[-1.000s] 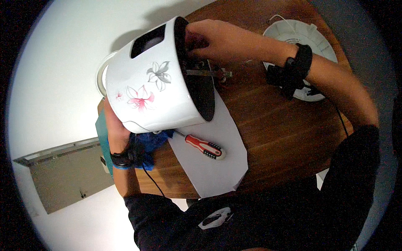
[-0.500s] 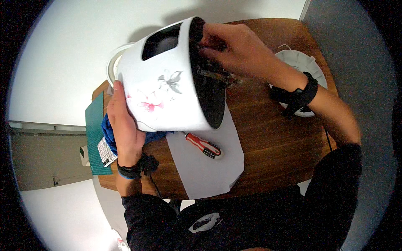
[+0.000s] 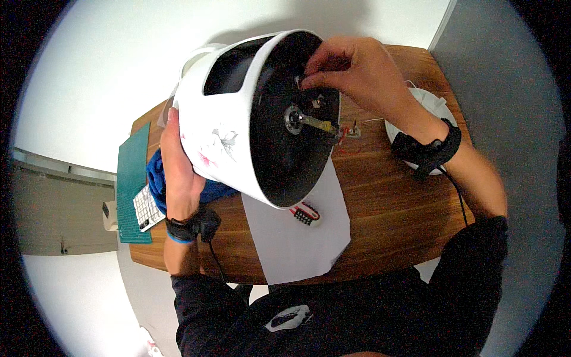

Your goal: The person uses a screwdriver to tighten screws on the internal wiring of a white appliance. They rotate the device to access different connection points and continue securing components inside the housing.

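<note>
A white appliance housing (image 3: 235,128) with a flower print and a rectangular cut-out is held up, tilted, its black hollow open end facing me. My left hand (image 3: 180,169) grips its side from the left. Inside, a thin metal strip (image 3: 318,123) sticks out from a round fitting (image 3: 294,119), and a small wired part (image 3: 350,132) hangs at its end. At the upper edge of the opening, my right hand (image 3: 351,74) is closed in a pinch around something small that its fingers mostly hide. Below the housing lies a red-and-black screwdriver handle (image 3: 306,213), partly covered from view.
White paper (image 3: 297,250) lies on the wooden table (image 3: 392,226). Behind my right wrist is a round white ribbed part (image 3: 439,106). To the left are a blue cloth (image 3: 156,175), a white keypad-like device (image 3: 146,208) and a green mat (image 3: 132,172).
The housing has turned so its open end faces me more, showing the inner parts. My right hand has come out toward the rim, moving slightly right. The screwdriver is now more covered.
</note>
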Demonstrator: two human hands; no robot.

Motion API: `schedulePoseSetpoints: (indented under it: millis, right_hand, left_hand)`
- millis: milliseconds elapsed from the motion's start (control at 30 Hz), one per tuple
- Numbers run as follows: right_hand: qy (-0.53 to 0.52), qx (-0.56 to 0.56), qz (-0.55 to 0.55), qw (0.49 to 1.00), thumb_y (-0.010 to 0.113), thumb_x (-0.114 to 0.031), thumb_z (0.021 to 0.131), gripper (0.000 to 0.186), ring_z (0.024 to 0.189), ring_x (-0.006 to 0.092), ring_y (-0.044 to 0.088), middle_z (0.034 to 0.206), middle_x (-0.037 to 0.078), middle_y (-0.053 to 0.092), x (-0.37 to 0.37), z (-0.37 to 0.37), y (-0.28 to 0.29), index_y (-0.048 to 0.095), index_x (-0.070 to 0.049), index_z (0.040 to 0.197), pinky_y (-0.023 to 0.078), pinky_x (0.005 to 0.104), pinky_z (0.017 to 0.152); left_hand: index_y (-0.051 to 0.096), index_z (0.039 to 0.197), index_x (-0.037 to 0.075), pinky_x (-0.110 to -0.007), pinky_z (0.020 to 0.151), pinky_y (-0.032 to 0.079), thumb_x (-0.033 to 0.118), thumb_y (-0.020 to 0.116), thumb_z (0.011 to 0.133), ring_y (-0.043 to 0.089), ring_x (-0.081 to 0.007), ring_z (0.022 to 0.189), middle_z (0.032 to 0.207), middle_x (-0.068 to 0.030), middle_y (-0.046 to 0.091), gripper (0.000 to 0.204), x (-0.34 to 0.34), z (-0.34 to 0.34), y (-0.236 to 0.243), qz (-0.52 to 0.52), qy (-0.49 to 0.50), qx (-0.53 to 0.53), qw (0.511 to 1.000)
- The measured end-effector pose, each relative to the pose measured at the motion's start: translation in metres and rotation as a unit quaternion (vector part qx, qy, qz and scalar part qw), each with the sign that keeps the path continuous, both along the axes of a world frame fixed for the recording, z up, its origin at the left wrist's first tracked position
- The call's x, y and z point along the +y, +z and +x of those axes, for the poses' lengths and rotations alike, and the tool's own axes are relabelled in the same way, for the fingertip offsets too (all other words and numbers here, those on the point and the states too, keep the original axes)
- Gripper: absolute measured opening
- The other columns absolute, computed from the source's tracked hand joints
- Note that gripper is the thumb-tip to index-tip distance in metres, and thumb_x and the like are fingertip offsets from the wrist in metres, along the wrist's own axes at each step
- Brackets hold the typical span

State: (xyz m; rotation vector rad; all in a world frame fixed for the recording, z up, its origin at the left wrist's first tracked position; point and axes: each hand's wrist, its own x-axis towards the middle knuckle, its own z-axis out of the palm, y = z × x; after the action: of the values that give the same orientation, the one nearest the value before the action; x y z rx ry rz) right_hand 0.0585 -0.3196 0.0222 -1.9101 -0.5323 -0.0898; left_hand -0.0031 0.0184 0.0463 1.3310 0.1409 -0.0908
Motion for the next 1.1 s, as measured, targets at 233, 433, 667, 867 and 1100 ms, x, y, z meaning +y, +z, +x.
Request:
schedulePoseSetpoints:
  millis: [233,433,667,867,1100]
  right_hand:
    - [0.010,-0.063,0.022,0.998,0.084,-0.022,0.086,0.020,0.080,0.0220,0.077,0.084,0.012,0.078,0.009,-0.006,0.009,0.080,-0.004,0.093,0.060,0.0365,0.077]
    - [0.003,-0.012,0.012,1.000,0.083,-0.023,0.088,0.022,0.083,0.0245,0.077,0.089,0.013,0.078,0.017,-0.014,0.007,0.078,-0.002,0.095,0.061,0.0379,0.078]
    - [0.048,-0.043,0.022,0.998,0.085,-0.021,0.088,0.022,0.083,0.0235,0.077,0.089,0.011,0.078,0.023,-0.016,0.003,0.077,-0.004,0.099,0.062,0.0371,0.078]
    - [0.063,-0.050,0.042,0.996,0.084,-0.021,0.088,0.022,0.079,0.0216,0.075,0.085,0.010,0.076,0.025,-0.016,0.019,0.075,-0.003,0.094,0.060,0.0359,0.076]
    - [0.004,-0.131,0.021,0.991,0.082,-0.022,0.090,0.023,0.072,0.0214,0.070,0.078,0.010,0.072,0.030,-0.016,0.021,0.071,-0.003,0.089,0.056,0.0371,0.070]
  left_hand:
    - [0.055,0.151,0.005,-0.037,0.107,0.057,0.043,0.048,0.114,0.071,-0.0240,0.121,0.140,-0.0118,0.070,0.053,0.004,-0.009,0.003,-0.032,0.019,-0.041,0.998]
    - [0.055,0.149,0.004,-0.037,0.103,0.058,0.043,0.048,0.114,0.071,-0.0233,0.119,0.138,-0.0121,0.070,0.053,0.013,-0.013,-0.003,0.027,0.010,-0.054,0.998]
    - [0.054,0.150,0.003,-0.037,0.106,0.056,0.042,0.047,0.114,0.069,-0.0240,0.124,0.143,-0.0137,0.067,0.053,0.017,-0.017,0.000,0.057,0.020,-0.087,0.994]
    - [0.054,0.144,-0.003,-0.033,0.090,0.062,0.039,0.050,0.114,0.075,-0.0188,0.108,0.130,-0.0141,0.072,0.052,0.005,-0.012,0.012,-0.021,0.060,-0.097,0.993]
    - [0.054,0.146,-0.002,-0.033,0.093,0.062,0.040,0.049,0.114,0.075,-0.0194,0.111,0.131,-0.0147,0.072,0.053,0.009,-0.016,0.016,-0.026,0.043,-0.105,0.993]
